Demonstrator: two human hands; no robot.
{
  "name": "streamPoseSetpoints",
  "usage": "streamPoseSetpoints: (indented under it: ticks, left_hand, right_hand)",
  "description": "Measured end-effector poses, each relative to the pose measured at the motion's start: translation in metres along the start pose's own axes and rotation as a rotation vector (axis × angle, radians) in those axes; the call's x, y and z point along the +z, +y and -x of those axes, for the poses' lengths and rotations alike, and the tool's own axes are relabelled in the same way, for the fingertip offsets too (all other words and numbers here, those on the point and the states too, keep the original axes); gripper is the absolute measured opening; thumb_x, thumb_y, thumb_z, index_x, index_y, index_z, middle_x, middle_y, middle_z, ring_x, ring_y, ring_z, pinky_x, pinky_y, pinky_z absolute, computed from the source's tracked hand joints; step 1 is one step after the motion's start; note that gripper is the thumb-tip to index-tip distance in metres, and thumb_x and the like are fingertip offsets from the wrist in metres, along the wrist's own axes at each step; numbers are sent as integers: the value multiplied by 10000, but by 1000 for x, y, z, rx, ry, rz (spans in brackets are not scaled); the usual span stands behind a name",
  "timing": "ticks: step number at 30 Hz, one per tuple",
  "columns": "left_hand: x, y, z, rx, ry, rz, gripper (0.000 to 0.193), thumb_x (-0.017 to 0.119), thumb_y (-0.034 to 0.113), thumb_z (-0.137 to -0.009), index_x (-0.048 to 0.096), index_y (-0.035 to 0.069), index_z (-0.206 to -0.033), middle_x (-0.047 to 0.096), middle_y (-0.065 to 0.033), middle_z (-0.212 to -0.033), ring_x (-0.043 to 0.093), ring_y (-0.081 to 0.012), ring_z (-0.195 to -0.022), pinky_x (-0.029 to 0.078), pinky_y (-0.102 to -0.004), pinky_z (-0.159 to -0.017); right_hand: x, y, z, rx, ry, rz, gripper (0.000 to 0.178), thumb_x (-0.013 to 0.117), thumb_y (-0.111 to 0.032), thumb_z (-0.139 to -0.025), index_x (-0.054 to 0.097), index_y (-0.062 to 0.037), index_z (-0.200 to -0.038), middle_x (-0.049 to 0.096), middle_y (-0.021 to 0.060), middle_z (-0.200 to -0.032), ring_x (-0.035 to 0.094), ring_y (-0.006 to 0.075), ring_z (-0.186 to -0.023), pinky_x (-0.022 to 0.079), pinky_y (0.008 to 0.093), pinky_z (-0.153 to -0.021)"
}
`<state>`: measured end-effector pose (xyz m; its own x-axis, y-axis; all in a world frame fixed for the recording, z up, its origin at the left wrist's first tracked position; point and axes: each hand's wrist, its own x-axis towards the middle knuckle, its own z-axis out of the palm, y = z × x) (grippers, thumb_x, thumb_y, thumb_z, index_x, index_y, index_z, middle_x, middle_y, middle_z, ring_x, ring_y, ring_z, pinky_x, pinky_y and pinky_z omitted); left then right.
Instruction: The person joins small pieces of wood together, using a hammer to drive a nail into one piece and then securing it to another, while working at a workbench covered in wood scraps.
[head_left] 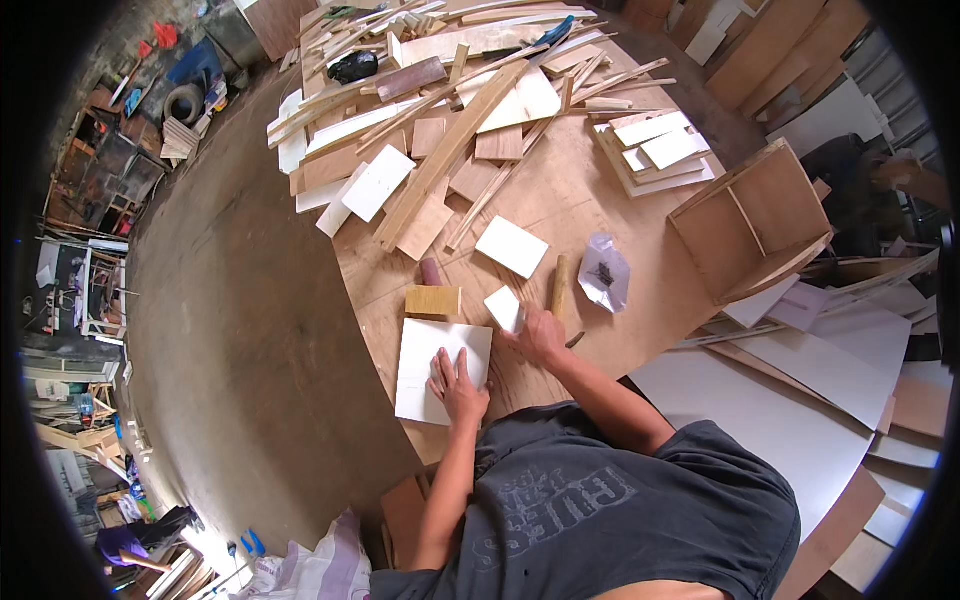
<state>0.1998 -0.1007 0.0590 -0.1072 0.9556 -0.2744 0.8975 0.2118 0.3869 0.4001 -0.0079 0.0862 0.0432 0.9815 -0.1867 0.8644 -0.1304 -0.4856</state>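
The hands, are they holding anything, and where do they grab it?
The left hand lies flat on the white board, holding nothing. The right hand grips the small white piece at its near edge.

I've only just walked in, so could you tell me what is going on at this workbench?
A person leans over a plywood worktable. Their left hand lies flat on a white panel. Their right hand grips a small white piece beside it. Offcuts, strips and a wooden box lie farther back.
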Motion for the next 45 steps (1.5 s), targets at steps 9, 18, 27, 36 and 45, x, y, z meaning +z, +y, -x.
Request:
streamPoseSetpoints:
  ticks: [9,18,27,36,45]
  left_hand:
    - [13,-32,6,137,133,362,764,813,369,-885,508,53,-1511,361,-267,-1643,305,-453,-1540,253,-604,-1241]
    - [-13,-28,14,237,187,591,543,753,229,-926,592,4,-1393,622,-244,-1392,585,-416,-1315,460,-493,-1121]
    - [-32,-8,-14,127,63,734,424,699,158,-980,634,16,-1374,756,-178,-1225,721,-274,-1156,536,-410,-1026]
    - [-26,43,-76,98,64,713,409,707,180,-984,654,39,-1364,768,-140,-1213,730,-252,-1128,555,-421,-976]
    - [-25,61,-90,18,23,691,423,696,176,-1002,633,29,-1394,754,-146,-1234,724,-246,-1126,555,-407,-1019]
  right_hand:
    - [18,-15,36,-39,105,-123,554,772,-396,-891,594,-36,-1273,754,260,-927,740,452,-866,578,540,-780]
    - [36,9,70,418,-141,-1177,211,534,-204,-1086,647,-43,-1010,526,-17,-713,494,95,-600,410,273,-538]
    - [4,35,61,462,-45,-1228,273,590,-262,-1071,711,-21,-1028,631,12,-773,526,101,-597,431,274,-550]
    - [-14,42,-62,138,236,-290,627,864,-371,-837,658,-7,-1305,695,203,-1187,735,344,-986,586,415,-879]
    - [-21,21,-134,30,63,-28,917,905,-399,-749,452,18,-1428,489,252,-1450,686,446,-1111,609,511,-862]
